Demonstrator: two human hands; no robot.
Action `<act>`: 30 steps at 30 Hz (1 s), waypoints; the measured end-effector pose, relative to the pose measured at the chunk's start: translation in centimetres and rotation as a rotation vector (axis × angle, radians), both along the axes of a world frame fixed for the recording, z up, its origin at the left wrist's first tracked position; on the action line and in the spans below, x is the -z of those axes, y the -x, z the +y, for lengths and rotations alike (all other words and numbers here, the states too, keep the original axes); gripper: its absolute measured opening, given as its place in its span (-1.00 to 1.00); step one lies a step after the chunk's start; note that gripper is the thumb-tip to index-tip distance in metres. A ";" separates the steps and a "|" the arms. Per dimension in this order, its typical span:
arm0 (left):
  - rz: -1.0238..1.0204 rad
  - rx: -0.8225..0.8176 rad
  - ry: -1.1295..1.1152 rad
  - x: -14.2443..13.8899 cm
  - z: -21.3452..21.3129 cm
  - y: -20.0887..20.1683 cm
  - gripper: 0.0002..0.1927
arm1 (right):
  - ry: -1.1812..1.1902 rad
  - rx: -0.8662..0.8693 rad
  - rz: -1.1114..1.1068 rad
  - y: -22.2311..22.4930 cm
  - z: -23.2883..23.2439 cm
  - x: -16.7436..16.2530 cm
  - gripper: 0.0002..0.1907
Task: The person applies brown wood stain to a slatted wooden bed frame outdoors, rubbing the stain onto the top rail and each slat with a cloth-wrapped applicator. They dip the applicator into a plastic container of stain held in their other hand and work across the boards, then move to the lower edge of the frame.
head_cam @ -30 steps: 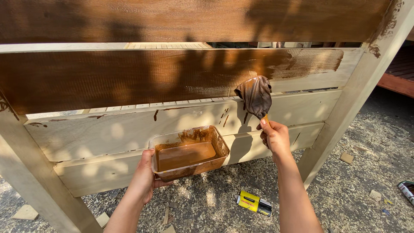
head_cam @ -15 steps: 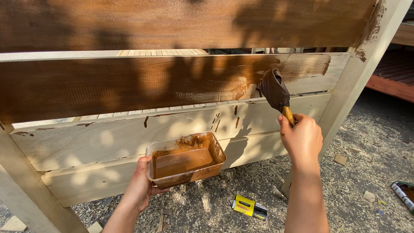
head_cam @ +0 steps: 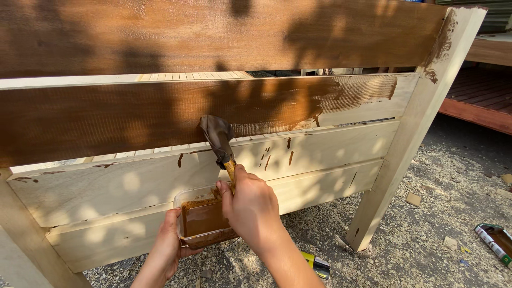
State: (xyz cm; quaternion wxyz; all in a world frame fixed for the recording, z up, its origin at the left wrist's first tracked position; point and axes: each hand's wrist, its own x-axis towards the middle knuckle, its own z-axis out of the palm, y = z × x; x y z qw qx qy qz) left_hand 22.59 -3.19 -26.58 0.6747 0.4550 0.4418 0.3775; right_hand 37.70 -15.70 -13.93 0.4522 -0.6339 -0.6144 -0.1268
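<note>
**Stained boards, a brush at the lower edge, a tub of stain below**

The wooden frame [head_cam: 341, 144] fills most of the view and is cut off at the top and left; its top board and the second board [head_cam: 106, 120] are stained dark brown, though the second board's right end shows only thin, streaky colour before bare wood; dappled shadow makes the stain's true edge hard to judge there; the two lower boards are pale and bare apart from a few brown drips. The right post [head_cam: 410, 133] stands on gravel strewn with sawdust [head_cam: 426, 213], with open ground to its right and below the boards.

The right hand [head_cam: 250, 210] is clenched around the brush [head_cam: 218, 138], fingers wrapped on the handle so most of it is hidden; the dark, loaded bristles lie against the lower edge of the second board. The left hand [head_cam: 168, 248] grasps the clear plastic tub [head_cam: 200, 218] of brown stain from underneath, thumb on its near-left rim; the right hand covers the tub's right side. A yellow and black object [head_cam: 317, 264] lies half hidden behind the right forearm; a tube [head_cam: 493, 242] lies near the right edge.
</note>
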 end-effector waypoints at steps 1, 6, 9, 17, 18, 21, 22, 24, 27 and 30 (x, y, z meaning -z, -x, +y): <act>-0.010 0.003 0.001 0.0 0.0 0.0 -0.31 | 0.003 -0.055 0.048 -0.4 -0.3 -0.5 -0.70; -0.069 0.013 0.000 -0.3 0.0 -0.2 -0.31 | 0.131 -0.196 0.127 -5.6 0.6 -1.1 -0.72; -0.054 0.011 0.010 -0.3 0.0 -0.5 -0.31 | 0.149 -0.007 0.090 -9.9 1.9 0.0 -0.70; -0.055 0.022 -0.012 -0.3 0.0 -0.7 -0.28 | 0.105 0.277 0.304 -22.4 -2.4 0.2 -0.60; -0.050 0.018 -0.006 -0.3 0.0 -0.7 -0.28 | 0.113 0.380 0.321 -23.0 -3.4 0.0 -0.59; -0.031 0.015 0.008 -0.5 -0.1 -0.8 -0.30 | 0.202 0.712 0.241 -22.6 -5.1 -0.9 -0.61; -0.042 0.022 0.005 -0.5 -0.2 -0.8 -0.30 | 0.176 0.743 0.174 -21.7 -5.0 -1.1 -0.63; -0.065 0.035 -0.001 -0.6 -0.3 -0.7 -0.28 | 0.125 0.802 0.037 -18.8 -4.0 -1.3 -0.68; -0.059 0.026 -0.002 -0.7 -0.4 -0.8 -0.29 | 0.164 0.720 -0.048 -12.4 -0.9 -0.8 -0.72; -0.056 0.032 -0.012 -0.7 -0.5 -0.9 -0.27 | 0.019 0.456 -0.097 -5.7 0.8 0.2 -0.78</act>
